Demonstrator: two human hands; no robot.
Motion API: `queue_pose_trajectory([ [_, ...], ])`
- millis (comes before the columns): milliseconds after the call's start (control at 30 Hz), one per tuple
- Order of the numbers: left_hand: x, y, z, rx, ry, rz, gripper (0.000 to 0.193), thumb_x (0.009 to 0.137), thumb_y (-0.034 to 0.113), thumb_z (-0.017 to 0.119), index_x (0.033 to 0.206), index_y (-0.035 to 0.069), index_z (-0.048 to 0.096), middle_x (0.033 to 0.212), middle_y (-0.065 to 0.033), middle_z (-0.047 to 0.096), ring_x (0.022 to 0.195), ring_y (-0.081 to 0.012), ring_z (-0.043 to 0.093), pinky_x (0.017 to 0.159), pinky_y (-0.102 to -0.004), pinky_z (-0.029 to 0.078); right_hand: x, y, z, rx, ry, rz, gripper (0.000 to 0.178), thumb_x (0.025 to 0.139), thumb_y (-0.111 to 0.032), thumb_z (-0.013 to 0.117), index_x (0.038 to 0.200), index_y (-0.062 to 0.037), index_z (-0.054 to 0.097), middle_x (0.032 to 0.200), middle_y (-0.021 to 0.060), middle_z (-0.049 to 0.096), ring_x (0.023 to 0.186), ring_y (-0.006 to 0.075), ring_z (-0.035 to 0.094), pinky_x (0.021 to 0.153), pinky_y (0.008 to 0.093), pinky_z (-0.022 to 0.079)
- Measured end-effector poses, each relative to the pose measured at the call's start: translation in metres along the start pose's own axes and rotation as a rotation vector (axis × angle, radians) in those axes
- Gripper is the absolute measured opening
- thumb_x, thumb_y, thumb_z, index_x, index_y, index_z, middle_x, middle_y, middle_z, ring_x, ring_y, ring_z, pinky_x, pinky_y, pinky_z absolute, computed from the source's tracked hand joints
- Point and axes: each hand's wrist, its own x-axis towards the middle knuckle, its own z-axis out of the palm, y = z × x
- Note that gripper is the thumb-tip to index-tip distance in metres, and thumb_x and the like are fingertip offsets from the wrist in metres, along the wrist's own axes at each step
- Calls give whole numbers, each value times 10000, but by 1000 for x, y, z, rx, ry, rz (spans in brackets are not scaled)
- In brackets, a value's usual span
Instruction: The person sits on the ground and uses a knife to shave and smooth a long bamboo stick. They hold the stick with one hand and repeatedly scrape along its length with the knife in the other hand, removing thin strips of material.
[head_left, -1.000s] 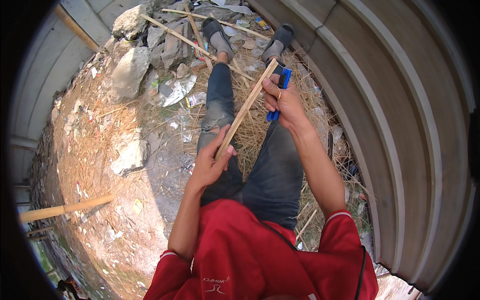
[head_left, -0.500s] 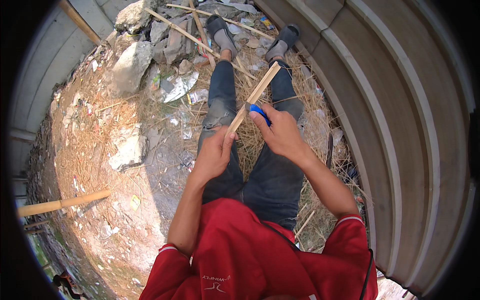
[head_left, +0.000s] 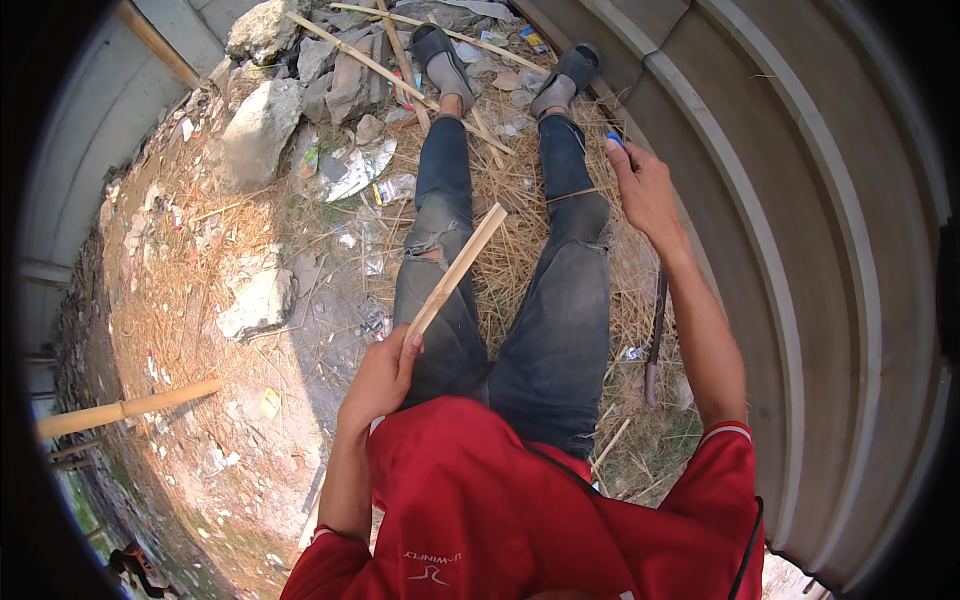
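Observation:
My left hand (head_left: 383, 372) is closed around the lower end of a pale split bamboo strip (head_left: 455, 273). The strip slants up and away over my left thigh, its far end between my knees. Out to the right, beyond my right knee, my right hand (head_left: 648, 195) grips a blue-handled knife (head_left: 613, 138). Most of its handle is hidden in the fingers, and the blade is hard to make out. Knife and strip are well apart.
Ribbed metal sheeting (head_left: 780, 230) rises close on my right. A dark rod-like tool (head_left: 657, 335) lies beside my right thigh. Rocks (head_left: 262, 130), bamboo sticks (head_left: 365, 62) and litter lie ahead, with straw between my legs. A bamboo pole (head_left: 130, 408) juts in from the left.
My right hand has swung away from the strip, forward and right, with the knife. My left hand has drawn the strip back toward my body and slightly left.

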Motion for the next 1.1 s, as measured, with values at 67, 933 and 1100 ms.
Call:
queue_pose_trajectory([
  [67, 11, 5, 1, 23, 50, -4, 316, 1112, 290, 453, 993, 30, 588, 697, -174, 588, 667, -364, 596, 623, -444, 459, -30, -38, 12, 17, -153, -91, 511, 1049, -463, 554, 949, 21, 685, 713, 232, 651, 657, 426, 626, 641, 484, 473],
  [933, 10, 31, 13, -48, 84, 33, 375, 1117, 304, 448, 922, 13, 581, 660, -139, 544, 609, -276, 549, 604, -403, 434, -91, -71, 60, 58, -409, -245, 435, 1022, -450, 596, 953, -27, 663, 689, 230, 657, 677, 477, 657, 631, 558, 502],
  [1100, 15, 37, 17, -82, 76, 48, 400, 1122, 338, 443, 894, 32, 566, 615, -46, 489, 565, -154, 469, 554, -349, 390, -109, -81, 73, -18, -459, -335, 444, 1003, -470, 608, 993, -29, 662, 703, 224, 679, 676, 482, 666, 650, 566, 529],
])
